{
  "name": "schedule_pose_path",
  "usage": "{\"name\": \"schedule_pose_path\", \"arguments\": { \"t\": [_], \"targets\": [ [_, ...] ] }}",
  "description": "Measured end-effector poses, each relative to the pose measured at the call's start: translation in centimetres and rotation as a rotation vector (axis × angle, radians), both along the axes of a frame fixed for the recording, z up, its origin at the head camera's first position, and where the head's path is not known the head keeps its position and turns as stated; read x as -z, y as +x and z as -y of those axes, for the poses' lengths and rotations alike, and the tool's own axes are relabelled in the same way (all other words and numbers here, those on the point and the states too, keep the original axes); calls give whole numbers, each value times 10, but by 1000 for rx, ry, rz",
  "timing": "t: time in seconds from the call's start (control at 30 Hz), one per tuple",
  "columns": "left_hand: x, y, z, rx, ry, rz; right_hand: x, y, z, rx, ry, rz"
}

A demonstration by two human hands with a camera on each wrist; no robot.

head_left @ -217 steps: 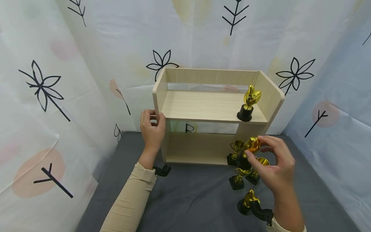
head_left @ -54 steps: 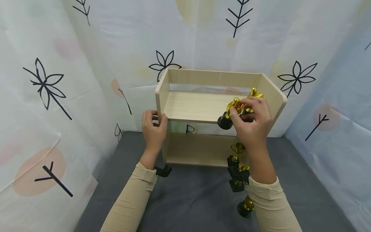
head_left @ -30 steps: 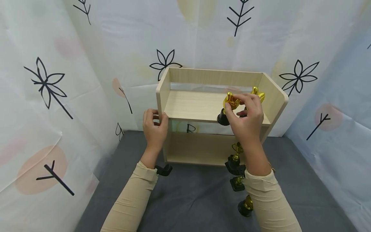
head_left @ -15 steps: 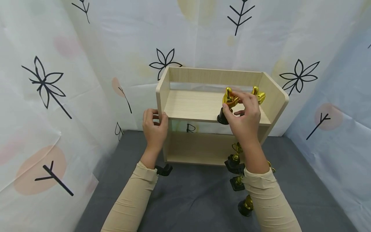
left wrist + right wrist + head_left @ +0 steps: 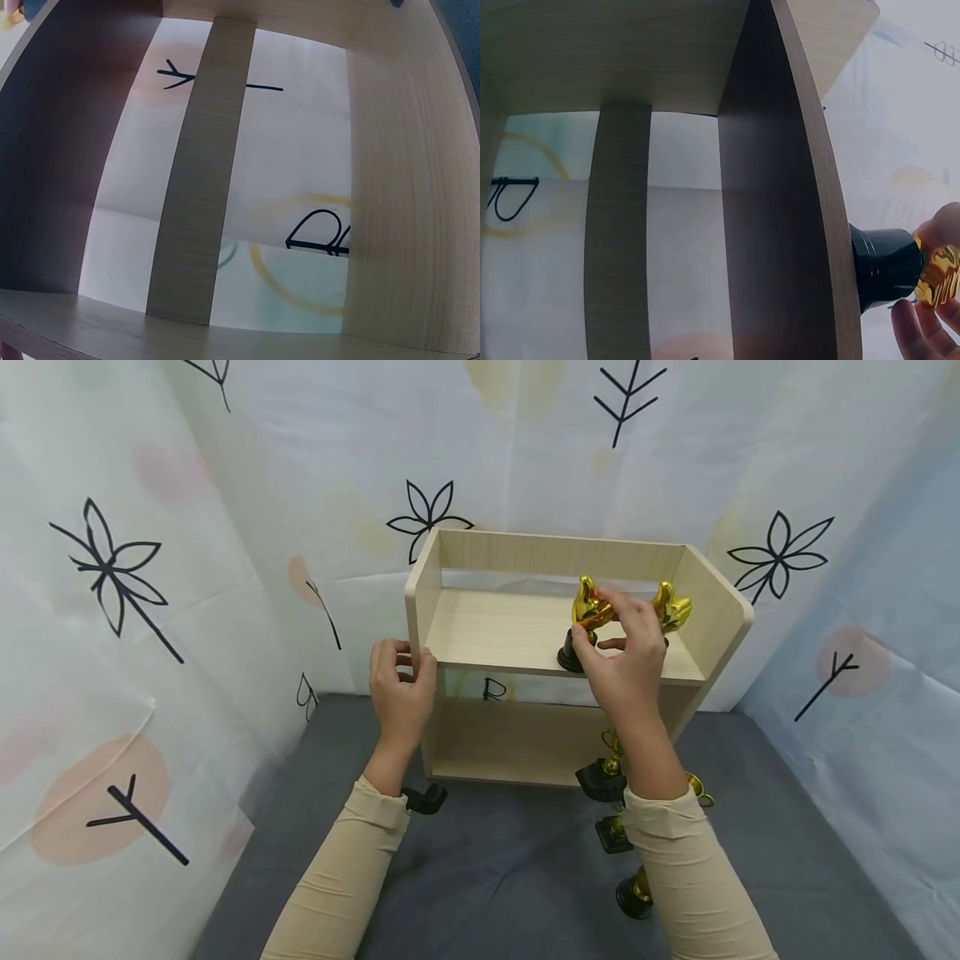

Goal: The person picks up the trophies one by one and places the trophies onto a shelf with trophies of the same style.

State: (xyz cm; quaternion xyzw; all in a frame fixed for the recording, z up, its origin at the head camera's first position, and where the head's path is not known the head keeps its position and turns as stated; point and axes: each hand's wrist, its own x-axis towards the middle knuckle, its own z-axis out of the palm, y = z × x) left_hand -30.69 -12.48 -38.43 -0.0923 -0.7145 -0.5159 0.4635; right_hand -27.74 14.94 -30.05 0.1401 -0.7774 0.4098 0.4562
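Patterned white cloth backdrop (image 5: 322, 460) on the visible sides, with black plant drawings and pale blotches; dark grey counter (image 5: 480, 877) below. Light wooden shelf unit (image 5: 495, 627) stands on the counter near the back cloth, two levels, slots in the back showing cloth through. Left hand (image 5: 401, 693): fingers curled round the front edge of the unit's left side panel, gripping it. Right hand (image 5: 626, 664): thumb and fingers pinch the gold top of the held trophy (image 5: 583, 610), parted only by its thickness. Held trophy roughly upright at the front of the upper level, right of centre, black round base at the board's edge; full contact with the board cannot be told. Second trophy (image 5: 670, 607), also gold-topped, on the same level to the right, near the right side panel; its base mostly hidden by the right hand. Right forearm and black wrist mount (image 5: 600, 782) obstruct the lower right: behind or beside them, a small cup trophy (image 5: 612, 765), a square-based trophy (image 5: 613, 833), a round-based trophy (image 5: 633, 897) and a gold cup (image 5: 701, 787), each partly covered.
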Motion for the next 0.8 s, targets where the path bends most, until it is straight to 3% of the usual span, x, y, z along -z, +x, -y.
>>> {"name": "schedule_pose_path", "arguments": {
  "t": [0.6, 0.8],
  "targets": [
    [-1, 1, -1, -7, 26, -1, 8, -5, 6, -42, -3, 9],
    [0, 2, 0, 8, 17, 21, 13, -3, 7, -16, 10, -2]
  ]
}}
